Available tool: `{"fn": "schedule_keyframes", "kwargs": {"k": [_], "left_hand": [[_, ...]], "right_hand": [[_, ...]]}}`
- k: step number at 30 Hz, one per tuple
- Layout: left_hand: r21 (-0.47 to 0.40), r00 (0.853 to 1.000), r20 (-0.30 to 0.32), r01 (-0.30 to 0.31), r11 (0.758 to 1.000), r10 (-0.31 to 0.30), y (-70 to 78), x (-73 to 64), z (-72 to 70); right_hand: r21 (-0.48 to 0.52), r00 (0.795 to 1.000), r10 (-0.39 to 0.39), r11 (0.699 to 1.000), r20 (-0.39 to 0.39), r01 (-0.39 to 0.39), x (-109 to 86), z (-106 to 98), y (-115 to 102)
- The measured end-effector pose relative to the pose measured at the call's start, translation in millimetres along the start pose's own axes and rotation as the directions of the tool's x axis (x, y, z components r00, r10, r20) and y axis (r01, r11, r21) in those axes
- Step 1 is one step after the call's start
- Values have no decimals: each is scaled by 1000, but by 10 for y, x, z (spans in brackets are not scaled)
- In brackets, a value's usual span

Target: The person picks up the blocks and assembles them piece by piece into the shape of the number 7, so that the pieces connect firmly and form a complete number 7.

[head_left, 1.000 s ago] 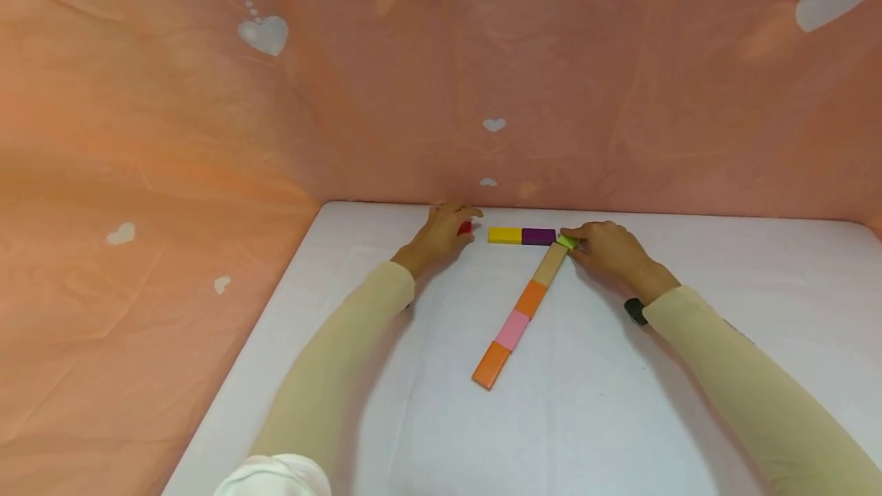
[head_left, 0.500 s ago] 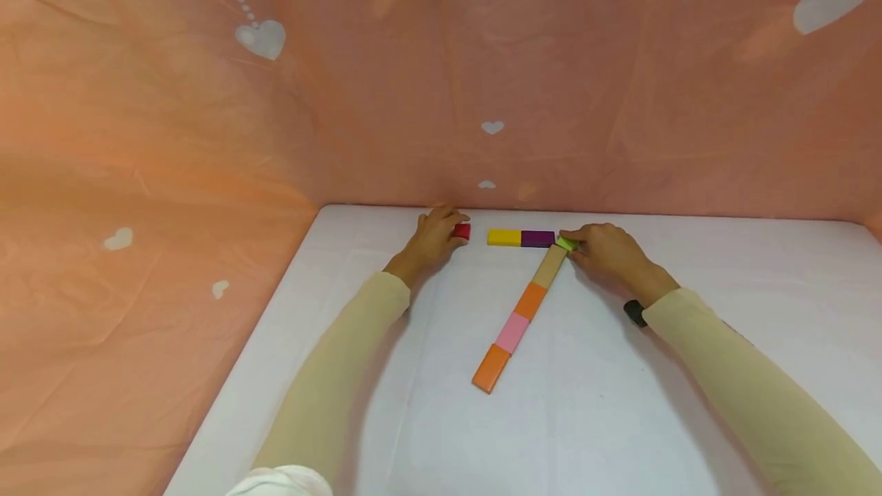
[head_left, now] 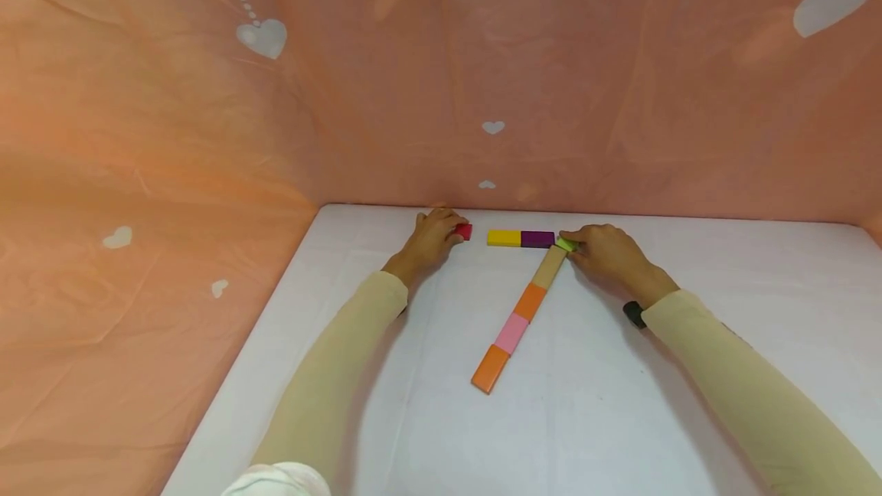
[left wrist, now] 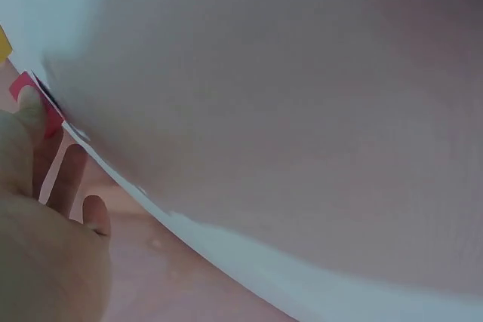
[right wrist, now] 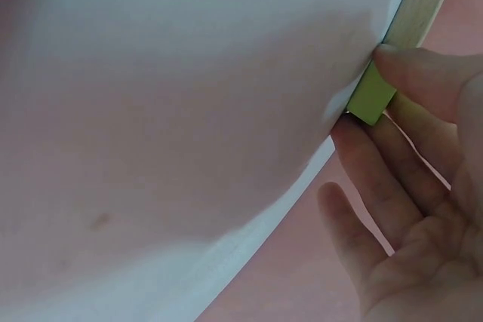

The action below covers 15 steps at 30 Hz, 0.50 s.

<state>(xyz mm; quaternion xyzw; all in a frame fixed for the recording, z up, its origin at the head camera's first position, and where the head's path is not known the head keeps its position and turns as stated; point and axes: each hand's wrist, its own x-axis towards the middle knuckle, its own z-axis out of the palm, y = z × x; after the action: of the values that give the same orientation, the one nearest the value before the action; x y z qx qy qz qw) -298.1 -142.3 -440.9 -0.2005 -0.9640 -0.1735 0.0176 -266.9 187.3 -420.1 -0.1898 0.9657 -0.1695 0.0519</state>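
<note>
My left hand point(head_left: 432, 242) pinches a red block point(head_left: 465, 232) between thumb and fingers near the table's back edge; the left wrist view shows the thumb on the red block point(left wrist: 53, 117). A gap separates it from a yellow block point(head_left: 504, 238), which lies end to end with a purple block point(head_left: 537, 239). At the purple block's right end, my right hand point(head_left: 609, 255) pinches a light green block point(head_left: 566, 244), partly hidden by the fingers. From there a slanting row runs toward me: a tan wooden block point(head_left: 550, 267), an orange block point(head_left: 530, 302), a pink block point(head_left: 512, 334) and another orange block point(head_left: 491, 369).
The blocks lie on a white-covered table point(head_left: 586, 419). Behind it and to its left hangs an orange-pink sheet point(head_left: 413, 83) with pale hearts. A dark band point(head_left: 635, 314) shows at my right wrist.
My left hand has shifted slightly left, and more of the red block shows now. My right hand keeps its place at the light green block. The other blocks stay put.
</note>
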Motion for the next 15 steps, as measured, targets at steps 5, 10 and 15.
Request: {"fn": "schedule_keyframes", "kwargs": {"k": [5,10,15], "left_hand": [[-27,1000,9,23,999,-23,32,19,-8],[-61,999,-12,40,997,-41,58,62,-20],[-65,999,-20,37,997,-39,83,101,-25]], "right_hand": [[-2,1000,-3,1000,4,3,7,-11,15],[2,1000,-10,1000,-4,10,9,-13,27],[12,1000,-2,1000,11,2,10,1,25]]}}
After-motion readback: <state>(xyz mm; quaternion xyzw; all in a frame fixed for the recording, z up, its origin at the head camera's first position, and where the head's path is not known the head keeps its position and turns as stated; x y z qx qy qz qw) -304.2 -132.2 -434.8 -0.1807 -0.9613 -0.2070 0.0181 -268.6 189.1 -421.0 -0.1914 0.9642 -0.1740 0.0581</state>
